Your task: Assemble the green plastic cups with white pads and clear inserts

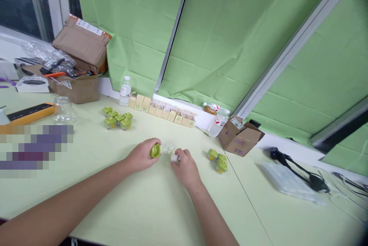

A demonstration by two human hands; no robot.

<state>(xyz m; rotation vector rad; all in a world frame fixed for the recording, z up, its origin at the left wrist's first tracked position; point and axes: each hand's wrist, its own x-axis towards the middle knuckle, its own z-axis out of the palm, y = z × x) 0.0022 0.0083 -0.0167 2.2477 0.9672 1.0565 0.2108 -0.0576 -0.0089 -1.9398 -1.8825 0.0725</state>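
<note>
My left hand [145,155] grips a green square lid [155,150], its hollow side turned toward me. In my right hand [185,167] is a small white cylindrical piece [174,158], pinched between thumb and fingers; its exact kind is unclear. Between the hands a clear plastic container [169,147] rests on the table, partly hidden by my fingers. To the right of my right hand stand several small clear jars with green lids [221,165]. A larger group of the same green-lidded jars [125,123] sits farther back on the left.
Along the back edge runs a row of small cardboard boxes [165,112]. Water bottles [125,91] stand near it. An opened carton [240,135] is at the back right, a filled box [83,88] at the back left. A black headset [301,171] lies on clear plastic at right.
</note>
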